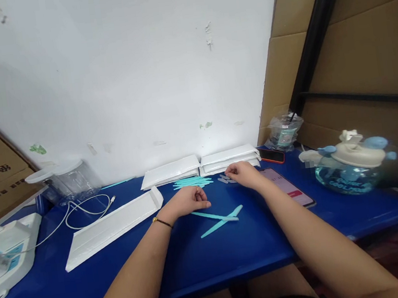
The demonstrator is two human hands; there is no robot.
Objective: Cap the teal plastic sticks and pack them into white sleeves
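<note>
The right hand (244,173) bent over small translucent plastic pieces (223,179), any pinch impossible to tell. The left hand (187,201) curled, its grip also unclear, beside 2 crossed slim turquoise plastic sticks (225,219), apparently placed apart from the turquoise stick pile (192,182) for easy reach.

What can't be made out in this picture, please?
All in the head view:
Whether the right hand grips a translucent piece: too small, partly hidden by the hand.
Whether the left hand holds anything: its curl hides the palm.
Lit phone: partly behind the right forearm.
Power strip: cut off by the left edge.
</note>
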